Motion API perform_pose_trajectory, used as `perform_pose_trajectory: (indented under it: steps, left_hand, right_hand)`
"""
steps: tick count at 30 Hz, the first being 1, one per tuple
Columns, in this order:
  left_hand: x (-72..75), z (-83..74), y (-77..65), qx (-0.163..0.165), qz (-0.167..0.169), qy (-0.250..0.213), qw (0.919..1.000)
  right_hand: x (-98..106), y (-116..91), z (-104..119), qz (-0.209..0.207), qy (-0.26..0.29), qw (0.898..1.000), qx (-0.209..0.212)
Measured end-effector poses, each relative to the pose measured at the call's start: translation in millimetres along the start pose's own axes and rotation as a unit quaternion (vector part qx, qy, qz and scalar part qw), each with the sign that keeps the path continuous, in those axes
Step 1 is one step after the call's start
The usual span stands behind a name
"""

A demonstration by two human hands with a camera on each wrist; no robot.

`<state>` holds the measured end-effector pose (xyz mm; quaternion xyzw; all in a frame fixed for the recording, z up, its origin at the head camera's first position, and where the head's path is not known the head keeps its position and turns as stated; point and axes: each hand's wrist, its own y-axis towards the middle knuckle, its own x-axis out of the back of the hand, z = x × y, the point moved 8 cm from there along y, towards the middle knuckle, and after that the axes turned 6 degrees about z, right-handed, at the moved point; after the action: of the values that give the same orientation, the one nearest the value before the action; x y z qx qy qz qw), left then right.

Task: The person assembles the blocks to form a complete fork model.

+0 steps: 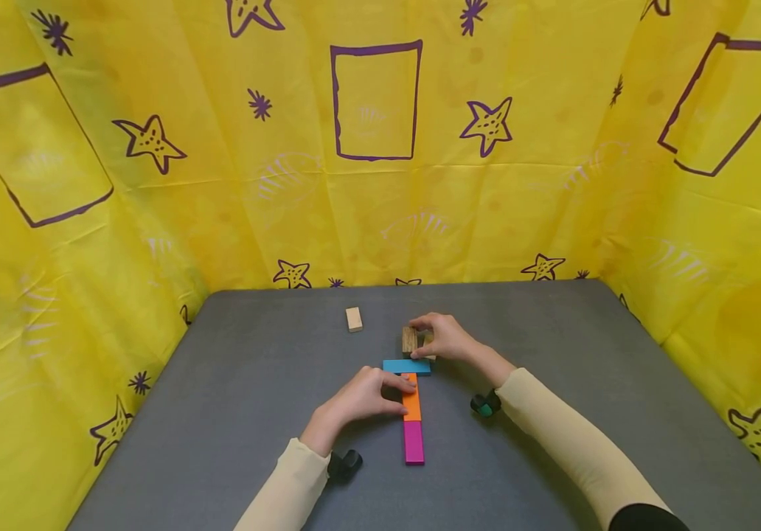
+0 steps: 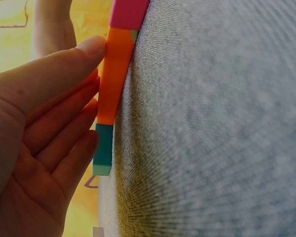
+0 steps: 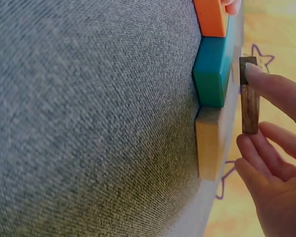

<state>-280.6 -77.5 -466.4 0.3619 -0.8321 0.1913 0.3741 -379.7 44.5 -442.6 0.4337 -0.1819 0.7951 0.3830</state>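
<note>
My right hand (image 1: 448,339) pinches a dark brown wooden block (image 3: 250,108) between thumb and fingertips, raised over the table beyond the blue block (image 1: 397,366). A light wooden block (image 3: 207,143) lies on the table against the blue one, partly hidden under the right hand in the head view. My left hand (image 1: 362,394) touches the orange block (image 1: 412,407) from above, its thumb and fingertips along the upper face and the fingers fairly straight. The orange block meets the crosswise blue block at its far end and a magenta block (image 1: 414,444) at its near end.
A separate pale wooden block (image 1: 354,319) lies farther back, left of the row. The dark grey table (image 1: 274,346) is enclosed at the back and sides by yellow cloth (image 1: 367,206) with purple drawings. Wrist devices show under both forearms.
</note>
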Motion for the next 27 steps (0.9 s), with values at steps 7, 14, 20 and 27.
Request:
perform_pose_trajectory:
  steps: [7, 14, 20, 27]
  left_hand:
    - [0.3, -0.3, 0.0, -0.006, 0.002, 0.006, 1.0000]
    - [0.0, 0.2, 0.2, -0.006, 0.003, 0.011, 0.9999]
    - [0.3, 0.6, 0.8, -0.001, 0.005, 0.007, 1.0000]
    - [-0.2, 0.6, 0.5, -0.002, 0.002, 0.010, 0.9999]
  right_hand:
    - [-3.2, 1.3, 0.7, 0.005, 0.003, 1.000, -0.008]
    - [-6.0, 3.4, 0.0, 0.008, -0.001, 1.000, -0.009]
    - [-8.8, 4.6, -1.4, 0.010, -0.004, 1.000, -0.008]
    - [-12.1, 7.6, -4.4, 0.012, -0.006, 1.000, -0.014]
